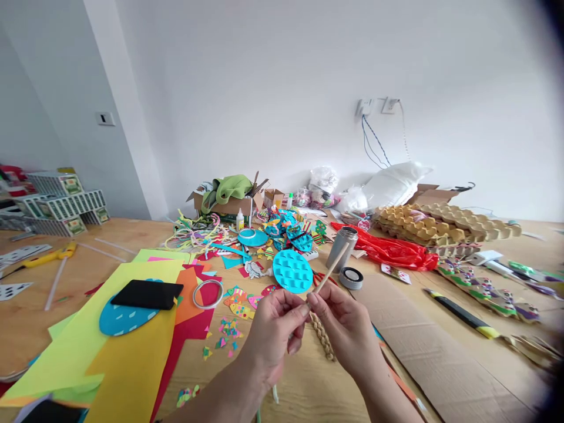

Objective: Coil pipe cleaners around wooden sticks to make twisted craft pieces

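Note:
My left hand (pixel 277 323) and my right hand (pixel 339 323) meet above the table, fingertips pinched together. Between them is a thin tan strip (pixel 331 267), its free end slanting up to the right. I cannot tell whether it is stiff or soft. Just below my fingers shows a tan braided cord (pixel 322 338); its upper end is hidden, so I cannot tell whether it joins the strip. Beyond my hands stands a turquoise disc with raised squares (pixel 292 271). Paper fish (pixel 240 310) and small paper scraps (pixel 229 329) lie left of my left hand.
Right of my hands lies a cardboard sheet (pixel 423 341) with a utility knife (pixel 462 314) beyond it. An uncapped metal flask (pixel 342 248) stands near its lid (pixel 351 277). Egg cartons (pixel 440 223) are stacked behind. On coloured paper (pixel 132 358) at left rests a black phone (pixel 147 294).

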Available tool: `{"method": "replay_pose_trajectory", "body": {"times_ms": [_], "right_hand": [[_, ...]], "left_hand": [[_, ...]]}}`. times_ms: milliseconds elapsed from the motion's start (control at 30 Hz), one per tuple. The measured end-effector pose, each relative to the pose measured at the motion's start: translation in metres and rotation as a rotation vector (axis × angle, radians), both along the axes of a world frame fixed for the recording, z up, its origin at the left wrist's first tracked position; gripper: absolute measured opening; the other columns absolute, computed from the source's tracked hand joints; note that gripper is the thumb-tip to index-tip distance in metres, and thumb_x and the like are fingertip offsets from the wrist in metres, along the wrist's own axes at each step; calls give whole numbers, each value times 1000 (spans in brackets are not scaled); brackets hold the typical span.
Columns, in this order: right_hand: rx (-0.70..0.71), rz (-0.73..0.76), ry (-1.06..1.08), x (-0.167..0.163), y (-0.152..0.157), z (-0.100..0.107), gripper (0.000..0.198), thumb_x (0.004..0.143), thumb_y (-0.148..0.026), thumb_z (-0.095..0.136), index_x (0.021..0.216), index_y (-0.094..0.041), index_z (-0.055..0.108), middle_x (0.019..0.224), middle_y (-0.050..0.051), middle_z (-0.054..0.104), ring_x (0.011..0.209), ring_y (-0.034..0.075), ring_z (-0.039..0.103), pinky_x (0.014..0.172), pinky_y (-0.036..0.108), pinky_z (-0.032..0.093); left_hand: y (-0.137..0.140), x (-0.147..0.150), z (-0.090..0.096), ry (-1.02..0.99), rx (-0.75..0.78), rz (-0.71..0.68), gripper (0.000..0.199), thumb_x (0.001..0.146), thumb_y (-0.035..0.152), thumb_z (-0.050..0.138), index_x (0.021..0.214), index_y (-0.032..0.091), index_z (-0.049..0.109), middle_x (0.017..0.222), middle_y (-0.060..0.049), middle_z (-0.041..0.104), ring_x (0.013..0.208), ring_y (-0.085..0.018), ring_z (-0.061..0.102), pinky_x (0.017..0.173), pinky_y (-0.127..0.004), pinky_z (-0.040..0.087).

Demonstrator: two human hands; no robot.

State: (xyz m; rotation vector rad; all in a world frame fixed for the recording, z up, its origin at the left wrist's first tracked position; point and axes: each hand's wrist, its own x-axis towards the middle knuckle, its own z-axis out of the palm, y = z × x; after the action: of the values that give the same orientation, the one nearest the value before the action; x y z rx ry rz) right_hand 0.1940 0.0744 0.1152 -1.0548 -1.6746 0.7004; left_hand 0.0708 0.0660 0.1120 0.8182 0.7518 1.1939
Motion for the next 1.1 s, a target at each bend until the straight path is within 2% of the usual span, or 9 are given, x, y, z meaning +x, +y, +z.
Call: {"method": "replay_pose_trajectory", "body": {"times_ms": [100,167,367,533,767,1000,1100], "right_hand": [[106,-150,-130,-7,-3,-1,26,88,-33,46,65,-20,46,64,0,50,61,15,47,57,25,36],[124,-182,-159,-9,-3,-1,27,88,-33,46,65,-20,45,63,0,49,60,15,46,55,25,35],[-5,40,-9,3,3,0,31,90,-37,42,66,-18,48,65,1,52,63,14,48,57,24,39],[22,-20,-40,3,0,1,26,84,-35,53,64,-19,48,63,-1,52,62,14,48,58,24,38],[78,-134,-126,-2,-6,5,30,86,-33,48,59,-20,42,58,-2,49,56,13,46,53,23,36],[-67,-8,-13,6,-2,4,31,83,-40,55,62,-19,46,59,-1,51,57,14,48,50,23,37],[-70,-7,8,7,-4,6,30,82,-40,56,62,-19,47,58,-1,52,58,14,49,52,23,39]], "left_hand": [[0,2,-3,76,47,67,29,67,37,69,68,16,49,46,9,40,33,-1,26,31,-15,16],[1,2,-3,92,52,72,30,67,39,69,69,17,48,45,10,38,33,-1,24,30,-15,15],[0,0,1,13,4,14,27,66,34,70,68,15,51,55,5,49,35,-1,26,30,-16,13],[-1,1,0,-16,1,-12,23,68,31,68,71,15,53,56,5,49,35,-1,26,30,-16,12],[-3,3,-1,-25,-11,-39,22,70,30,67,69,14,52,55,4,50,34,0,25,30,-15,10],[-2,1,3,-88,-40,-128,18,70,25,67,68,13,54,57,3,51,35,-1,32,28,-13,15],[-2,0,3,-106,-55,-162,16,71,24,66,69,13,54,58,2,51,37,-2,36,28,-13,19]]}}
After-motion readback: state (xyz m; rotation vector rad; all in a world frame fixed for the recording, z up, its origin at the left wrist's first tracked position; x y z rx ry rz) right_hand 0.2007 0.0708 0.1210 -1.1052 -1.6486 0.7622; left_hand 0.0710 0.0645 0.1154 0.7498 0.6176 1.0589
